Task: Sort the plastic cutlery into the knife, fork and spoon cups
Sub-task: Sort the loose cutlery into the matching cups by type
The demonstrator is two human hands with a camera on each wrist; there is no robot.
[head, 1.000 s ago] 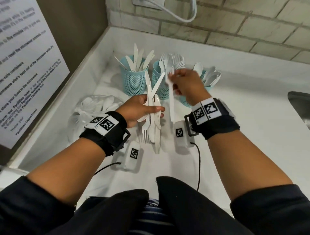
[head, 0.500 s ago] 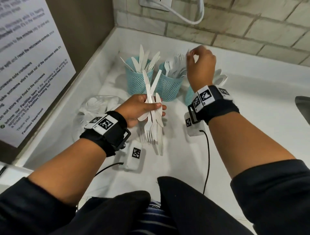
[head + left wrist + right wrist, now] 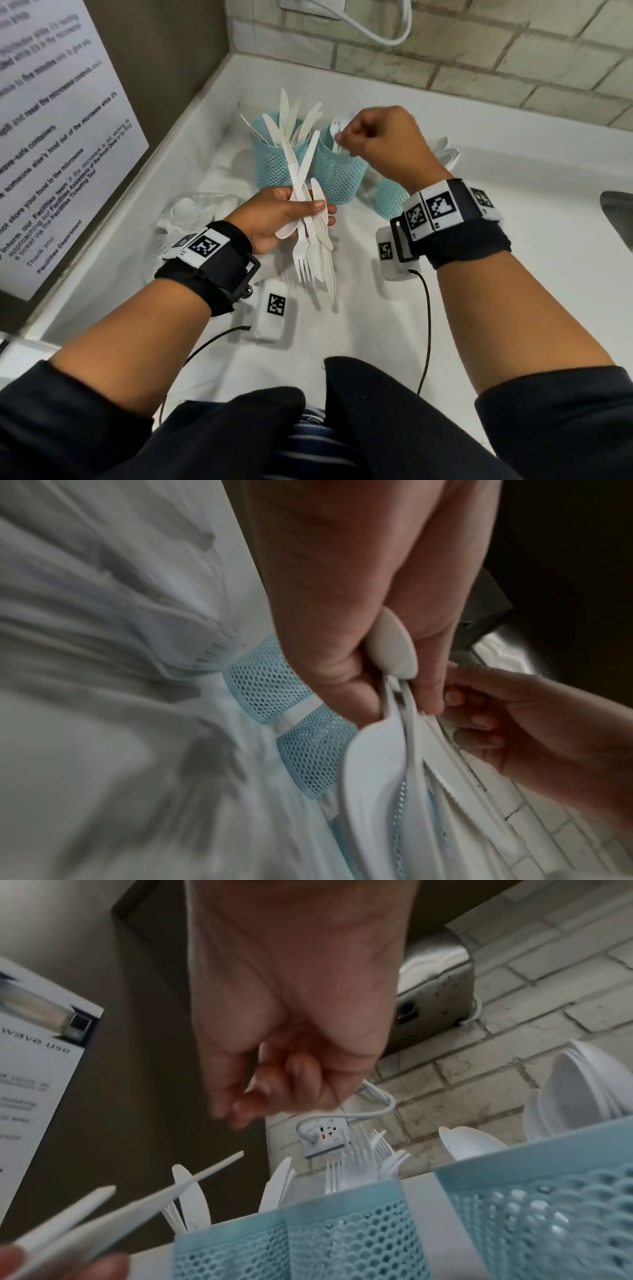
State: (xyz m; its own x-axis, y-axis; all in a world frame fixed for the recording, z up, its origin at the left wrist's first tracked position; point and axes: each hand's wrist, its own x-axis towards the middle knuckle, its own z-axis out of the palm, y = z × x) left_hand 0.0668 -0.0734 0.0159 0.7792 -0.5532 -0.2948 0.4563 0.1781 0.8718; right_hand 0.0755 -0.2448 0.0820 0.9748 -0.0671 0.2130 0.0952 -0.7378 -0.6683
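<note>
My left hand (image 3: 291, 216) grips a bundle of white plastic cutlery (image 3: 310, 222) above the counter, with a fork, knives and a spoon in it; the same bundle (image 3: 377, 764) fills the left wrist view. Behind it stand three teal mesh cups: the knife cup (image 3: 279, 161), the fork cup (image 3: 337, 174) and the spoon cup (image 3: 390, 202), which my right wrist half hides. My right hand (image 3: 376, 144) hovers over the fork cup's rim. Its fingers (image 3: 274, 1085) are curled and nothing shows between them.
A clear bag of more cutlery (image 3: 195, 216) lies at the left on the white counter (image 3: 513, 257). A printed notice (image 3: 51, 120) covers the left wall. A socket with a white cable (image 3: 359, 24) is on the brick wall. A steel sink edge (image 3: 620, 216) shows at the right.
A second ago my right hand held a fork taken from the bundle. It lifted over the cups, and the fork is no longer in it. The left hand has stayed put.
</note>
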